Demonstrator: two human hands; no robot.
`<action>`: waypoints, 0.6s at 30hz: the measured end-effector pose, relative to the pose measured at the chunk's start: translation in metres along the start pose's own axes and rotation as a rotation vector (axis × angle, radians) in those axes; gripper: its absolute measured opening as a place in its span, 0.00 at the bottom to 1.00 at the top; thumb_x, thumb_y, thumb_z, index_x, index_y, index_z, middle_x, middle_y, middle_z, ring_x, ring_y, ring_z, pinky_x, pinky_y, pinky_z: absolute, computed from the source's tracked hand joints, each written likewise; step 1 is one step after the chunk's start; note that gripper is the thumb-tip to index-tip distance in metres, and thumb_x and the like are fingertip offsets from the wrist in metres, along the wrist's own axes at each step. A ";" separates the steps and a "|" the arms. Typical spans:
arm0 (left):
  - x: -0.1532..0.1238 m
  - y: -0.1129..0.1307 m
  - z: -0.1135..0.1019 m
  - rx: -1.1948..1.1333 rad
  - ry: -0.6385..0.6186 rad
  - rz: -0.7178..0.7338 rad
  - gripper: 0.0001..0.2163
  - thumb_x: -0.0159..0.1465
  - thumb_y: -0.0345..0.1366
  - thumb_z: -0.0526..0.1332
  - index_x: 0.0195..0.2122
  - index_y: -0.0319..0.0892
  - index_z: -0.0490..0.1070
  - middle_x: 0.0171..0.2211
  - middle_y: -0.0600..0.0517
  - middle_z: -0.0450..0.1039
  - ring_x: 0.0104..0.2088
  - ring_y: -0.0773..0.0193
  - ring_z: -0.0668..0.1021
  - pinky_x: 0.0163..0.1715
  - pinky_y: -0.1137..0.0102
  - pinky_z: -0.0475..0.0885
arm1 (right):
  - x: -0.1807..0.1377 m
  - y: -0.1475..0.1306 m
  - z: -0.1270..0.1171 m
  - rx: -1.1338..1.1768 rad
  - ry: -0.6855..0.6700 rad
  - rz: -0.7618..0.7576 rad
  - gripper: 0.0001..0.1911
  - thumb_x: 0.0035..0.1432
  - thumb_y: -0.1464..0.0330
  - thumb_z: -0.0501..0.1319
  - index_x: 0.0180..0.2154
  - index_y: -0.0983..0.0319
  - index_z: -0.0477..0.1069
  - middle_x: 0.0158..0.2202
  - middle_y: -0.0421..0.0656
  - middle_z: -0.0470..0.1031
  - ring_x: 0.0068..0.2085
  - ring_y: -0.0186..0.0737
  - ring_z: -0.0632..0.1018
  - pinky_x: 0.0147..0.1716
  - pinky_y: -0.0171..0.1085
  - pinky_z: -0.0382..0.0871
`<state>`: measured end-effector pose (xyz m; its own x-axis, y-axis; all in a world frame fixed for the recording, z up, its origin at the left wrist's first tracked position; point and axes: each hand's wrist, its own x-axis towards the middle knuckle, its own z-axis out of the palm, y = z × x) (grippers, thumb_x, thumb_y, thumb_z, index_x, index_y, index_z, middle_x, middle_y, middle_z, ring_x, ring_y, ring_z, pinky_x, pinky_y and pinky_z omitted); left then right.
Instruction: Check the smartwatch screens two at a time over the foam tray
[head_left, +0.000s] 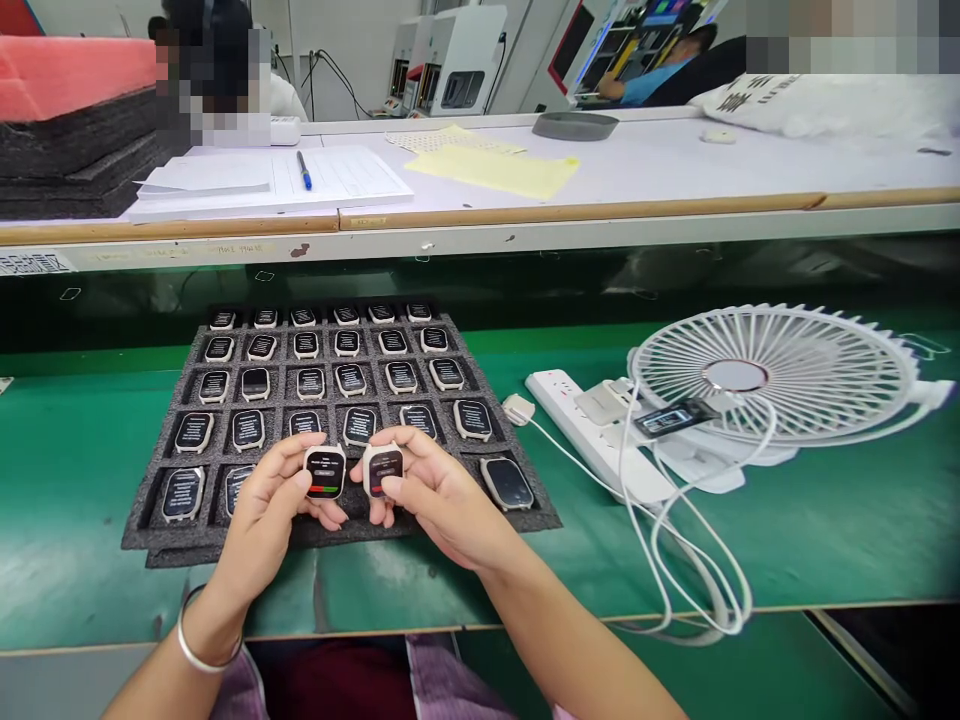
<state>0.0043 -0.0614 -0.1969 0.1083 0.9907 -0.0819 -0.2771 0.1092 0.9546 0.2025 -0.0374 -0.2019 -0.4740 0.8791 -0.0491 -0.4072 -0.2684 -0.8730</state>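
Observation:
A dark foam tray [142, 520] lies on the green bench and holds several rows of small watch bodies with lit screens. My left hand [266, 510] grips one watch body [325, 472] over the tray's front row; its screen shows red and green bars. My right hand [435, 495] holds a second watch body [383, 468] right beside it, thumb on the screen. Both hands hover just above the front edge of the tray. A silver bangle [196, 650] sits on my left wrist.
A white desk fan [772, 375] lies face up at the right, with a white power strip [585, 430], cables [697, 570] and a small black device [675, 415]. The raised shelf behind carries papers [330, 180], a blue pen [304, 170] and yellow sheets [495, 170]. Other people sit beyond it.

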 end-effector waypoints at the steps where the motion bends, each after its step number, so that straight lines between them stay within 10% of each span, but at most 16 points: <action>1: 0.000 0.000 0.000 -0.002 0.000 -0.004 0.16 0.66 0.41 0.62 0.53 0.43 0.70 0.35 0.52 0.78 0.27 0.65 0.82 0.28 0.70 0.79 | 0.000 0.001 0.000 -0.009 -0.002 0.000 0.17 0.58 0.67 0.68 0.47 0.59 0.66 0.40 0.42 0.78 0.27 0.30 0.77 0.27 0.31 0.69; 18: 0.000 0.001 0.001 -0.067 0.014 0.019 0.15 0.65 0.41 0.62 0.52 0.43 0.71 0.36 0.51 0.78 0.27 0.64 0.82 0.28 0.70 0.79 | 0.001 -0.002 0.004 0.051 0.036 0.011 0.20 0.59 0.62 0.68 0.49 0.59 0.66 0.42 0.44 0.79 0.31 0.33 0.80 0.31 0.34 0.73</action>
<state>0.0053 -0.0619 -0.1955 0.0887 0.9937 -0.0682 -0.3421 0.0947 0.9349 0.2001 -0.0376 -0.1984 -0.4502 0.8896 -0.0766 -0.4424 -0.2967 -0.8463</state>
